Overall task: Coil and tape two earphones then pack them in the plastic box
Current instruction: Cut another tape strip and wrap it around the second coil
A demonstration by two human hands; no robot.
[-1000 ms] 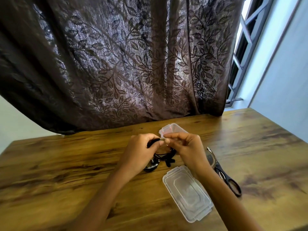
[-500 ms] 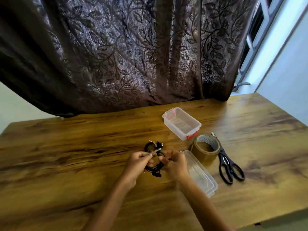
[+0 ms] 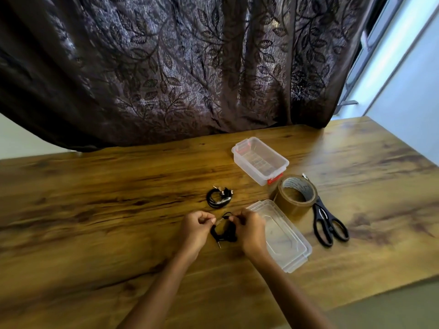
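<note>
Our left hand (image 3: 194, 227) and right hand (image 3: 249, 230) both pinched a coiled earphone (image 3: 224, 232) just beside the lid (image 3: 285, 238). The second earphone (image 3: 218, 198) lay coiled near the lid's far corner, the open plastic box (image 3: 260, 160) behind the lid

A wooden table (image 3: 95, 210) is carrying a coiled earphone (image 3: 217, 198), a plastic box (image 3: 248, 170) and its lid (image 3: 282, 236). A tape roll (image 3: 293, 206) is lying beside scissors (image 3: 329, 224).
</note>
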